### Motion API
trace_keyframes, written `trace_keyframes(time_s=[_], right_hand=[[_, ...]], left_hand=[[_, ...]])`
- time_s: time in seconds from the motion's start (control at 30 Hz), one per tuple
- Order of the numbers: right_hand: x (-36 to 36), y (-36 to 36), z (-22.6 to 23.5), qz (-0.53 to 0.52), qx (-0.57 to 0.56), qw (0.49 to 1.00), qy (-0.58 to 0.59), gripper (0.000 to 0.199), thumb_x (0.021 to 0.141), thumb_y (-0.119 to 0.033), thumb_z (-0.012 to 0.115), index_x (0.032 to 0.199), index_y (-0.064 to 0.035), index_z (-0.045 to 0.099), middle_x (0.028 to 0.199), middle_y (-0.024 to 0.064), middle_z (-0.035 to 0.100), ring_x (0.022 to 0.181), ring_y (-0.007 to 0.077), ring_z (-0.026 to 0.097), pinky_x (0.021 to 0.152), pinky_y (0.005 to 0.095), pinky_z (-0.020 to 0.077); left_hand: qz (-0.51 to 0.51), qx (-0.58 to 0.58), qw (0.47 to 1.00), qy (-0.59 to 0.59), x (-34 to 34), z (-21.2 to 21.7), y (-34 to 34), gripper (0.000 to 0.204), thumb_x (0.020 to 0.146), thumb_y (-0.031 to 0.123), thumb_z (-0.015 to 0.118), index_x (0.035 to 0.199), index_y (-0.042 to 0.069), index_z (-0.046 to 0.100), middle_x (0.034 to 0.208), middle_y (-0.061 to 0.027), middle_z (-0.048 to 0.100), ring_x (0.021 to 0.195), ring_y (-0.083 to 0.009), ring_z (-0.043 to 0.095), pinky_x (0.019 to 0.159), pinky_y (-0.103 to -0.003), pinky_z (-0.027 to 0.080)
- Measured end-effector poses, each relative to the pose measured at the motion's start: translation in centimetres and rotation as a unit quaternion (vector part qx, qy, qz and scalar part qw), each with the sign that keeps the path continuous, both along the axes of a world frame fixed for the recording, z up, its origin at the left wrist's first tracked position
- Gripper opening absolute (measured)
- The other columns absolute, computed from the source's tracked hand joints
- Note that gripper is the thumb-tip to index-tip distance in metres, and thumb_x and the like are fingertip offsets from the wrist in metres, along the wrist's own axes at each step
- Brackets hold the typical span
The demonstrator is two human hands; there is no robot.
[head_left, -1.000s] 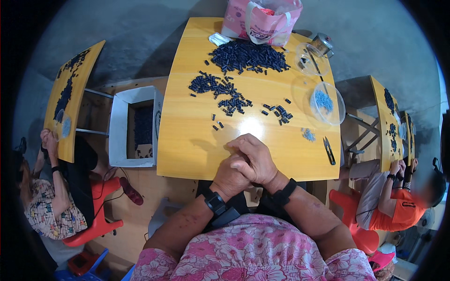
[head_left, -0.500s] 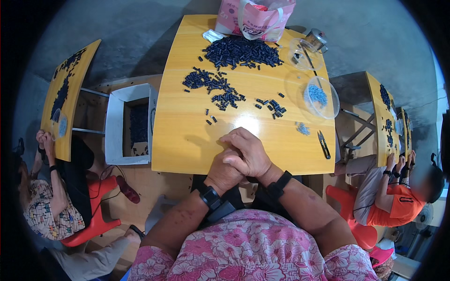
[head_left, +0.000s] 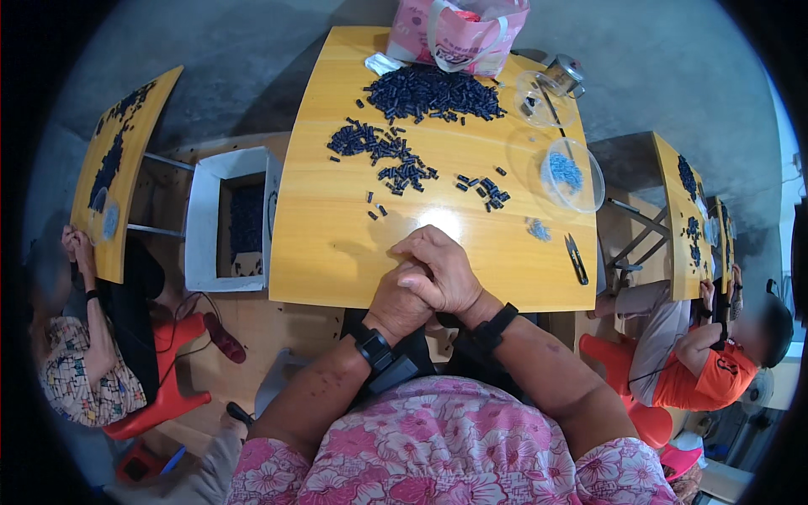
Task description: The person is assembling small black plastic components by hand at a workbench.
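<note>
At the table's near edge my two hands are clasped together. My right hand (head_left: 452,274) lies over my left hand (head_left: 396,305), its thumb across the left one. Both are closed, and no object shows in them; the inside of the clasp is hidden. Beyond them on the yellow table (head_left: 311,252) lie a few small black cylindrical pieces (head_left: 376,212), a looser group (head_left: 404,172) and a large heap (head_left: 433,93). To the right are a small cluster of black pieces (head_left: 492,192), a little pile of pale blue bits (head_left: 539,229) and black thread snips (head_left: 576,259).
A clear tub (head_left: 596,189) of blue bits, another clear container (head_left: 526,91) and a metal mug (head_left: 566,74) stand at the far right. A pink bag (head_left: 459,38) is at the back. A white box (head_left: 202,223) sits left of the table. People sit at side tables.
My hands stay clasped in the same pose. The view has shifted slightly, and the forearm of a person at the right has moved a little.
</note>
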State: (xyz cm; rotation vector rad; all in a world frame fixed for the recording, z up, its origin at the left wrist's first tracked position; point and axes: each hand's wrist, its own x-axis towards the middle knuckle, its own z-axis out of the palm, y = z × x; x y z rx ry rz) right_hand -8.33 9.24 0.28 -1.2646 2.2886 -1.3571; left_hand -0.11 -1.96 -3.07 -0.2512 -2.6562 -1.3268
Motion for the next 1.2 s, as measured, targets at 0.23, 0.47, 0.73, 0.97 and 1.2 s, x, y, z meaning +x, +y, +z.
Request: trace_keyframes(time_s=[0.23,0.47,0.73,0.97,1.2], right_hand=[[-1.9,1.0,-0.5,-0.071,-0.090,0.962,-0.246,0.045,0.096,-0.040,0.054,0.110,0.0014,0.064,0.097,0.0144,0.064,0.091,0.0259,0.061,0.086,0.0354,0.0496],[1.6,6.5,1.5,-0.155,-0.141,0.846,-0.490,0.027,0.099,-0.010,0.048,0.117,0.0044,0.063,0.100,0.0086,0.065,0.091,0.0151,0.061,0.085,0.0309,0.0516],[4.6,10.2,2.1,-0.086,-0.077,0.941,-0.319,0.016,0.092,-0.004,0.060,0.104,0.0009,0.070,0.098,0.0036,0.065,0.089,0.0127,0.062,0.083,0.0256,0.0491],[5.4,10.4,5.0,-0.076,-0.162,0.917,-0.355,0.009,0.092,-0.008,0.061,0.096,-0.0008,0.066,0.092,0.0023,0.064,0.086,0.0088,0.059,0.078,0.0235,0.0481],[5.2,19.5,9.7,-0.302,-0.171,0.906,-0.243,0.006,0.092,-0.006,0.060,0.093,-0.0018,0.064,0.084,0.0020,0.065,0.077,0.0102,0.064,0.071,0.0239,0.0510]], left_hand=[[0.010,0.004,1.000,-0.016,-1.2,2.5,0.4,0.013,0.077,0.016,0.069,0.086,0.006,0.069,0.082,-0.0104,0.068,0.083,-0.0304,0.065,0.072,-0.040,0.053],[0.056,0.139,0.988,-0.042,-0.5,2.9,-0.2,0.011,0.077,0.014,0.074,0.082,0.005,0.073,0.071,-0.0070,0.065,0.067,-0.0185,0.062,0.064,-0.031,0.050],[0.009,0.325,0.926,-0.192,2.4,4.9,3.0,0.011,0.086,0.011,0.070,0.086,0.000,0.071,0.076,0.0015,0.064,0.074,-0.0055,0.058,0.067,-0.022,0.047],[0.009,0.418,0.873,-0.252,3.5,6.1,4.2,0.011,0.090,0.011,0.066,0.096,0.003,0.068,0.085,0.0019,0.063,0.069,-0.0048,0.053,0.063,-0.020,0.044],[0.005,0.350,0.904,-0.247,4.8,5.3,2.8,0.025,0.091,0.011,0.067,0.114,0.002,0.067,0.096,-0.0003,0.069,0.082,-0.0055,0.061,0.067,-0.020,0.049]])
